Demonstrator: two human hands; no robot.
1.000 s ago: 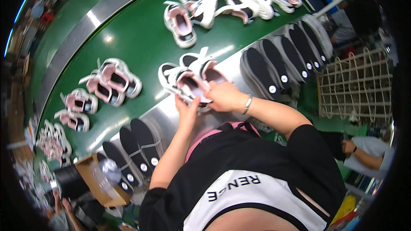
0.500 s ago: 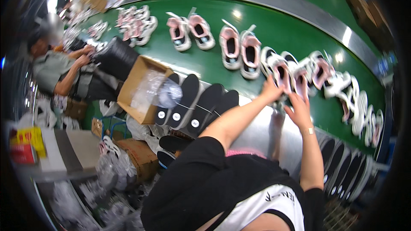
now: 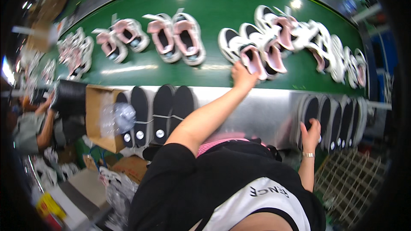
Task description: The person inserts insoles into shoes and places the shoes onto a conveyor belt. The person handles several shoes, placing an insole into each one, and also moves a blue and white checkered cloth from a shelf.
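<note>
On the green conveyor belt, my left hand is closed at the heel of a white sneaker with pink lining; its fingertips are partly hidden by the shoe. A second white and pink sneaker lies right beside it, its toe pointing away from me. Lower on the right, my right hand has thumb and fingers around the lower end of a black insole. That insole is the leftmost in a row of black and grey insoles, standing at the right of the steel ledge.
Other sneakers stand in pairs along the green belt. On the left of the steel ledge lie more insoles, bundled, beside a cardboard box holding clear plastic. A person works at far left. A metal grid is at lower right.
My right hand has left the sneakers and moved down to the insoles on the right. My left hand stays at the sneaker. The whole view has swung to the right.
</note>
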